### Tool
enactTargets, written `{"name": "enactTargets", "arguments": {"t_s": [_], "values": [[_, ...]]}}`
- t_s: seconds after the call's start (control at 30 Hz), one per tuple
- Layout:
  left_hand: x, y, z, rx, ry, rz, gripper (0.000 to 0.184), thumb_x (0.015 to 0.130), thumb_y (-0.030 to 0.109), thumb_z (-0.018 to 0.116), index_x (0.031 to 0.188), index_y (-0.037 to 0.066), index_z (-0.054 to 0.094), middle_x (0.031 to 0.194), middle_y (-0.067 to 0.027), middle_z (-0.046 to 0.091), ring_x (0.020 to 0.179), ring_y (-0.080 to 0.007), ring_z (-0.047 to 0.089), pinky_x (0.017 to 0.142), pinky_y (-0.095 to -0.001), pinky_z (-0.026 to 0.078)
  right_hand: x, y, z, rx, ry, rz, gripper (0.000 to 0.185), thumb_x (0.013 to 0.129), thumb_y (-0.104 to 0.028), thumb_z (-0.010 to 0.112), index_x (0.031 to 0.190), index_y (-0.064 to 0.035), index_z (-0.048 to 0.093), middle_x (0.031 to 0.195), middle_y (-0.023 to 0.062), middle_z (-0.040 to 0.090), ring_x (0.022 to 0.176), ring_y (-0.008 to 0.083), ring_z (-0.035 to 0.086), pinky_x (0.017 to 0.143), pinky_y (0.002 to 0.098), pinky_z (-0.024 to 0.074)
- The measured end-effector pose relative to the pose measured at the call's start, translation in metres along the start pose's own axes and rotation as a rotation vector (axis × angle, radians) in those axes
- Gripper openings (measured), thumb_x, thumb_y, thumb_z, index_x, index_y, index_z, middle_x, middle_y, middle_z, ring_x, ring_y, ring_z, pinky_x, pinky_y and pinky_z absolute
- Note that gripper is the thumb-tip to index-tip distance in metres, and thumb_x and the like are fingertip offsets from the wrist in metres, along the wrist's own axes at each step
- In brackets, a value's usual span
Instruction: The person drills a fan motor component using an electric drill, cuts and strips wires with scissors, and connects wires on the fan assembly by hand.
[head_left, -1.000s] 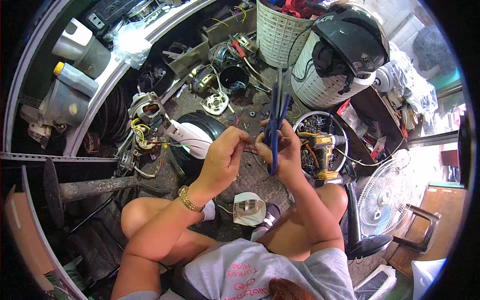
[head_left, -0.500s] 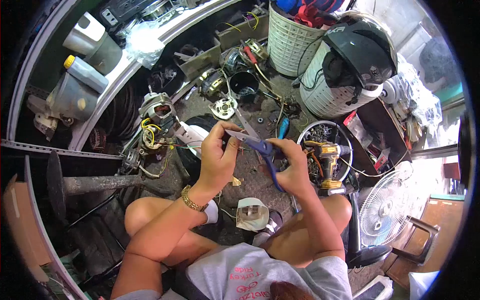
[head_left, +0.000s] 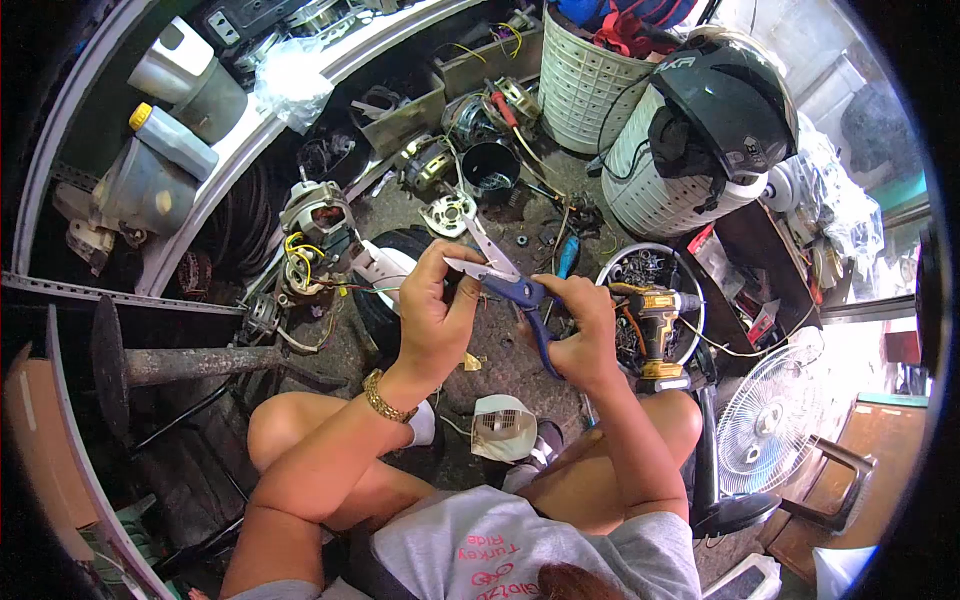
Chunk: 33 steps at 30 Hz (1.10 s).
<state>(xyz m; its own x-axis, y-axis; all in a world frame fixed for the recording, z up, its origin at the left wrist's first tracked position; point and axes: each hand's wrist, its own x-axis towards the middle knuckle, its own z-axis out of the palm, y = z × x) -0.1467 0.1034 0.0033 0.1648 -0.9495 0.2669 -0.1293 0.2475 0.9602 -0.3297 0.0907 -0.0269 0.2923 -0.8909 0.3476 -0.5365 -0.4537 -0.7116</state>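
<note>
In my right hand (head_left: 583, 335) is a pair of scissors (head_left: 512, 285) with blue handles, my fingers closed round the handles. The scissor blades stand apart, pointing up and to the left. My left hand (head_left: 437, 310) is closed in a pinch by the lower blade; what lies between its fingertips is too small to make out. Thin wires run toward this hand from an opened motor (head_left: 318, 215) on the left. Beyond the blades lies a round metal motor cover (head_left: 447, 213).
A bowl of screws (head_left: 627, 262) with a yellow cordless drill (head_left: 655, 330) stands at right. Behind are white baskets (head_left: 590, 90) and a black helmet (head_left: 725, 105). A blue-handled screwdriver (head_left: 568, 257), black cup (head_left: 490, 165) and white plastic housing (head_left: 503, 428) lie on the floor. A fan guard (head_left: 770, 415) stands right.
The scissors have turned slightly, and their lower blade shows more clearly beside my left fingertips. Both hands stay in nearly the same place.
</note>
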Motion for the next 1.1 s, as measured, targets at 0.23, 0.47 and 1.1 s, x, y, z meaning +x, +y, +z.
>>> {"name": "enactTargets", "arguments": {"t_s": [0.23, 0.47, 1.1], "values": [[0.001, -0.004, -0.001, 0.113, 0.009, 0.088, 0.010, 0.081, -0.005, 0.059, 0.089, 0.001, 0.057, 0.075, -0.0026, 0.051, 0.059, -0.0070, 0.045, 0.052, -0.0218, 0.035, -0.001, 0.005, 0.003, -0.033, 0.036, -0.062, 0.050, 0.057, -0.015, 0.078, 0.105, -0.0133, 0.064, 0.073, 0.0053, 0.050, 0.072, 0.0254, 0.050, 0.065, 0.0350, 0.0319], [0.001, 0.000, -0.001, 0.150, 0.007, 0.136, 0.013, 0.079, -0.007, 0.058, 0.089, 0.001, 0.057, 0.075, -0.0022, 0.050, 0.056, -0.0067, 0.040, 0.050, -0.0219, 0.031, -0.002, 0.007, 0.004, -0.042, 0.064, -0.067, 0.045, 0.058, -0.009, 0.074, 0.102, -0.0127, 0.064, 0.068, 0.0038, 0.049, 0.066, 0.0241, 0.049, 0.063, 0.0349, 0.0302], [0.004, 0.004, -0.003, 0.267, -0.057, 0.191, 0.019, 0.077, -0.013, 0.053, 0.090, 0.000, 0.058, 0.077, -0.0081, 0.055, 0.064, -0.0147, 0.055, 0.058, -0.0246, 0.042, -0.003, 0.012, 0.005, -0.070, 0.073, -0.097, 0.049, 0.056, -0.007, 0.074, 0.103, -0.0133, 0.064, 0.069, 0.0029, 0.051, 0.066, 0.0232, 0.050, 0.063, 0.0352, 0.0319]]}}
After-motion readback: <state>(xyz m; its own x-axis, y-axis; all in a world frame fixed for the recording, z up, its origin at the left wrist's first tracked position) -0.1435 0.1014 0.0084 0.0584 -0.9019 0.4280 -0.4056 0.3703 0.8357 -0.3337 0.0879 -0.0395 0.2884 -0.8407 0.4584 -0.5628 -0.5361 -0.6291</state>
